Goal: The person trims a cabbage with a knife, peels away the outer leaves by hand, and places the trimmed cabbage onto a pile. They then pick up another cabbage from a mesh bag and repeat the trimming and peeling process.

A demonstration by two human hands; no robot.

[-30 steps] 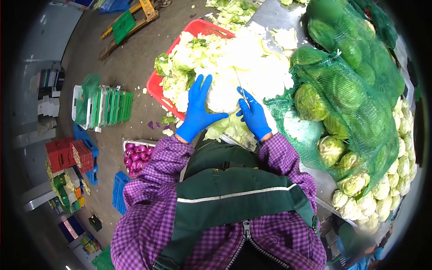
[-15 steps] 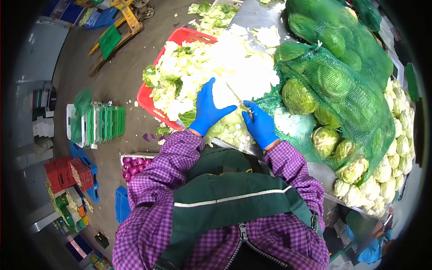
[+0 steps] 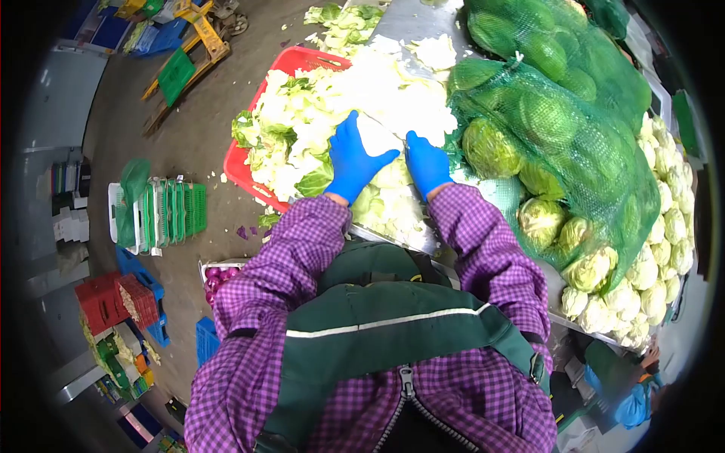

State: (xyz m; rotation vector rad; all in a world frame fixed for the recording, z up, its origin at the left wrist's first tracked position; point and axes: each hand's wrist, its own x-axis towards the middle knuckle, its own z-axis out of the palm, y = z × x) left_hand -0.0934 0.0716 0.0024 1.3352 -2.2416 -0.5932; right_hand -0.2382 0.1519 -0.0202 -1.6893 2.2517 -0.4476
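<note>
Head view shows the left hand (image 3: 352, 160) with thumb spread wide from its fingers, at a glare-washed cabbage (image 3: 380, 140) between both hands; the right hand (image 3: 427, 164) curls around a thin knife (image 3: 387, 127). A red basket (image 3: 236, 164) of leaves sits left, netted cabbages (image 3: 555, 121) right.

A lone head-worn camera looks forward and steeply down past its wearer's chest to both gloved hands close below, over a worktable (image 3: 555, 293), its rim apparently lost in darkness.
</note>
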